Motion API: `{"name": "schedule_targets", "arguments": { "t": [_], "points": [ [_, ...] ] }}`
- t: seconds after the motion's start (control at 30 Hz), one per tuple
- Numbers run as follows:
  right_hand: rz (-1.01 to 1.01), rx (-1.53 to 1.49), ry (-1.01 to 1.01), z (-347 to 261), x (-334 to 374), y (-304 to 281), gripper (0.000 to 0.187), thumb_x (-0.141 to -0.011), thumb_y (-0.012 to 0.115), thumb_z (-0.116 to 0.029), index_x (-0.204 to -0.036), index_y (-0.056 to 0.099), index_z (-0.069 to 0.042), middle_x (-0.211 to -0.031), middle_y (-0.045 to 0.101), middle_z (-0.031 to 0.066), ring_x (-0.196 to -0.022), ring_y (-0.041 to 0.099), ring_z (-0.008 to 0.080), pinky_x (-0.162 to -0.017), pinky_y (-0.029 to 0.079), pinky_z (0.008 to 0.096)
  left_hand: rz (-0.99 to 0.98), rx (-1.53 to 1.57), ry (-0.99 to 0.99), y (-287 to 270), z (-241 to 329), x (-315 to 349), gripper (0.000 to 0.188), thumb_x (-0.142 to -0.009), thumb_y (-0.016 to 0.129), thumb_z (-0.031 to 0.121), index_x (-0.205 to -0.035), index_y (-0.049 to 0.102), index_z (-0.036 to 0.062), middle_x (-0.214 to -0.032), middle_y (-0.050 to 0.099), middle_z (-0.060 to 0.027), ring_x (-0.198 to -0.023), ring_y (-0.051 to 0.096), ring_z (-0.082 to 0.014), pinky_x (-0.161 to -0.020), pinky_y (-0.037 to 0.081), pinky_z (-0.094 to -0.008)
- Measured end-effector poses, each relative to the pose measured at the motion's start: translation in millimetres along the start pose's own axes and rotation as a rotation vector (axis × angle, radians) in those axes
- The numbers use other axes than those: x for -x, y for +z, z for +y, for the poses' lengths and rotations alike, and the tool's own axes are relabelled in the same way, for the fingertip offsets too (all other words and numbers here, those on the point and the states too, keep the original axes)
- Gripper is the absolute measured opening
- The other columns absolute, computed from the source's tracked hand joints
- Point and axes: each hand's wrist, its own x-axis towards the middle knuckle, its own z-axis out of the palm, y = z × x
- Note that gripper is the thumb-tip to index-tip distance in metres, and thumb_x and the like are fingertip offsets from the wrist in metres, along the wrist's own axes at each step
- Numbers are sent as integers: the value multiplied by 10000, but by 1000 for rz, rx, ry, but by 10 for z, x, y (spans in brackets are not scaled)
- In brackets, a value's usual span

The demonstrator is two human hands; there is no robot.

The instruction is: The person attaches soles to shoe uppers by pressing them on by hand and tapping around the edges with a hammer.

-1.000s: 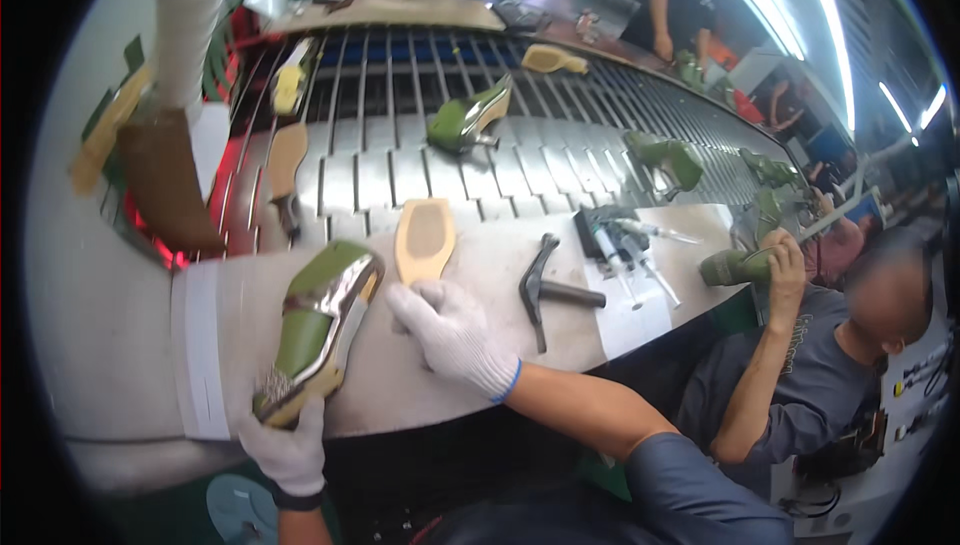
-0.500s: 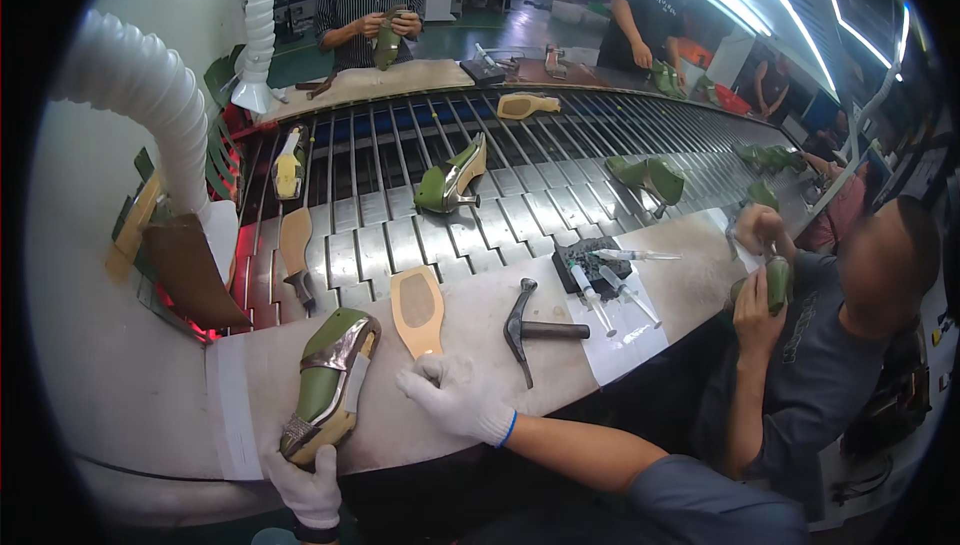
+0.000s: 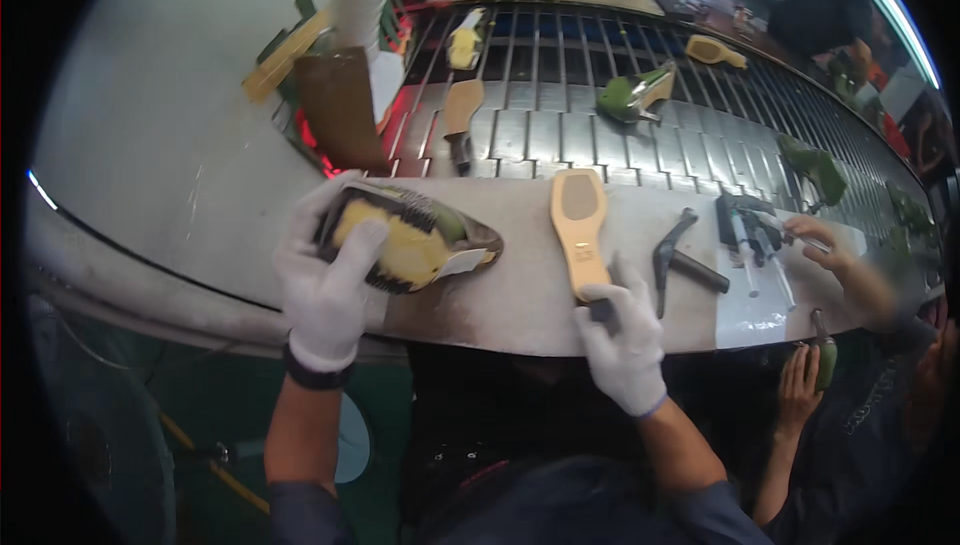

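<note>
Seen from the head camera, a worker's white-gloved left hand grips a green-and-bronze shoe upper with a yellow underside above the left part of a pale work table, thumb pressed across the yellow, pointed end to the right. The white-gloved right hand is curled about the near, dark-heeled end of a tan, flat shoe sole with a brown oval patch, which lies on the table with its broad end pointing far.

The upper looks firm and fairly weighty, as though filled by a solid form; its metallic trim may be slick and prone to scuffs, so a wide hold around the body, thumb on the underside, seems sound. The sole appears light, thin and stiff, best taken by its heel end or side edges, sparing the face.

To the right lie a dark hammer and clear syringes, where a co-worker's bare hand reaches in. Beyond, a slatted metal conveyor carries another green shoe.
</note>
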Motion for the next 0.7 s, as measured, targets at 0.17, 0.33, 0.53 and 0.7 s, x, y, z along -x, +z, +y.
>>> {"name": "schedule_targets", "arguments": {
  "t": [0.17, 0.33, 0.53, 0.7],
  "points": [
    [-43, -641, 295, 135, 972, -436, 447, -985, 726, -84, -1394, 591, 33, -1685, 471, 343, -1465, 611, 422, -1172, 533, 491, 91, 324, -14, 145, -237, -3, 458, -1033, 716, 15, -1475, 618, -59, -1456, 684, -202, -1345, 672, -274, -1188, 530, -426],
    [-185, -851, 983, 114, 1022, -400, 385, -1066, 658, -159, -1368, 639, 79, -1086, 806, 159, -935, 779, 188, -831, 638, 337, 27, 530, -4, 203, -231, -38, 434, -1100, 665, 79, -1501, 570, -56, -1452, 695, -264, -1369, 684, -341, -1185, 556, -499],
    [-230, -823, 694, -42, 708, -180, 260, -1042, 683, -101, -1222, 724, 82, -1046, 809, 161, -854, 798, 223, -789, 671, 371, -74, 585, -225, 308, 22, -223, 436, -1157, 617, 234, -1464, 598, -75, -1391, 719, -285, -1275, 735, -381, -1115, 607, -515],
    [-138, -917, 614, -86, 596, -156, 252, -1029, 692, -70, -1195, 738, 114, -1090, 808, 220, -894, 809, 297, -883, 688, 460, -342, 736, -409, 501, -118, -302, 606, -1202, 510, 430, -1557, 537, -60, -1467, 668, -291, -1321, 710, -358, -1144, 596, -502]
  ]
}}
